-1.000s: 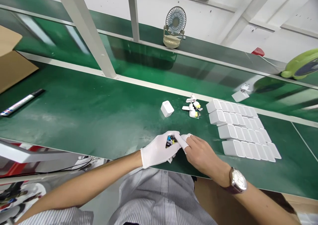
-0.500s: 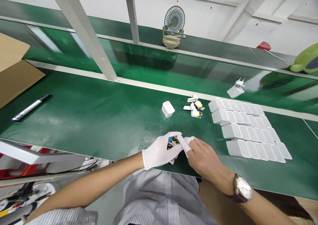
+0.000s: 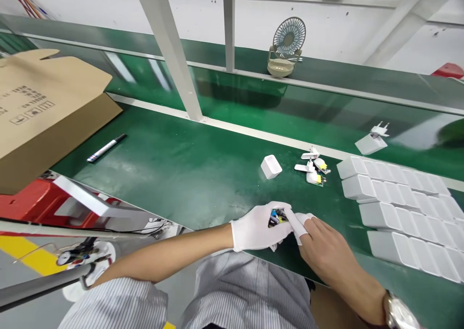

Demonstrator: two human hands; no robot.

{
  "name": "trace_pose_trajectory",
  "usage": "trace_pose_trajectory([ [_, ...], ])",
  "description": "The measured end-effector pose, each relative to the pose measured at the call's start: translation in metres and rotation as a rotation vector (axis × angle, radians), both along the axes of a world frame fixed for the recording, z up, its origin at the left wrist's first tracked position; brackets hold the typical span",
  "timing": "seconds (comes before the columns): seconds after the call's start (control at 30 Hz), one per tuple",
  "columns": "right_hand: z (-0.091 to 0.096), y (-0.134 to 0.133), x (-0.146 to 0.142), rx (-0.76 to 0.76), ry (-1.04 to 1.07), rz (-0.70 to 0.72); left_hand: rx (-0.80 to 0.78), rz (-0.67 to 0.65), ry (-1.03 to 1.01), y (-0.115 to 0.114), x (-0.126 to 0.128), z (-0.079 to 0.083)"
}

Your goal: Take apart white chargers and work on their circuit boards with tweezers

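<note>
My left hand [image 3: 253,228], in a white glove, is closed around a small charger circuit board [image 3: 277,217] with blue, yellow and dark parts. A bit of white plastic shows below the glove. My right hand [image 3: 326,246], with white covers on some fingers, is closed against the same board from the right; its fingertips partly hide it. Beyond the hands stands one open white plastic housing [image 3: 271,167]. To its right lie several white plug pieces with small boards [image 3: 313,167].
Rows of white housings [image 3: 398,217] fill the right side. Behind them, a housing with a two-pin plug [image 3: 372,141] lies tilted. At left are a marker pen [image 3: 106,148] and a cardboard box [image 3: 54,101]. A small fan [image 3: 286,48] stands on the shelf behind a metal post [image 3: 170,48].
The view has swung left, so the table's things appear further right and more of the box shows. Both hands keep their hold at the board with little visible movement.
</note>
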State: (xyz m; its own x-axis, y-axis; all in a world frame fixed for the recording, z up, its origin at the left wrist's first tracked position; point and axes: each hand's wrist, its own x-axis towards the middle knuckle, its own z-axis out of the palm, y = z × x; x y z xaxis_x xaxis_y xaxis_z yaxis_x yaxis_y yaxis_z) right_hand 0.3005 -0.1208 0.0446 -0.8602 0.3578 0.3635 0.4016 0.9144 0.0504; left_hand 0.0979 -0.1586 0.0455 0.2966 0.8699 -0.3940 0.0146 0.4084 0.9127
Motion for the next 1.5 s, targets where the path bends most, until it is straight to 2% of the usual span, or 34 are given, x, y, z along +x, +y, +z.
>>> trace_pose_trajectory([
  [0.33,0.009,0.000,-0.006,0.006,-0.012,-0.026,-0.009,-0.002,-0.003,0.002,-0.001,-0.003],
  [0.7,0.006,0.000,-0.007,-0.005,-0.001,-0.040,-0.040,0.031,-0.008,0.003,0.001,-0.007],
  [0.97,0.009,-0.003,-0.009,-0.001,0.034,-0.058,-0.063,0.008,-0.008,0.004,0.001,0.000],
  [1.3,0.006,-0.004,-0.006,0.014,0.077,-0.018,-0.039,0.008,-0.069,-0.002,0.001,-0.002],
  [1.5,0.008,-0.004,-0.005,0.021,0.108,0.019,-0.106,0.062,-0.070,-0.009,-0.002,0.003],
])
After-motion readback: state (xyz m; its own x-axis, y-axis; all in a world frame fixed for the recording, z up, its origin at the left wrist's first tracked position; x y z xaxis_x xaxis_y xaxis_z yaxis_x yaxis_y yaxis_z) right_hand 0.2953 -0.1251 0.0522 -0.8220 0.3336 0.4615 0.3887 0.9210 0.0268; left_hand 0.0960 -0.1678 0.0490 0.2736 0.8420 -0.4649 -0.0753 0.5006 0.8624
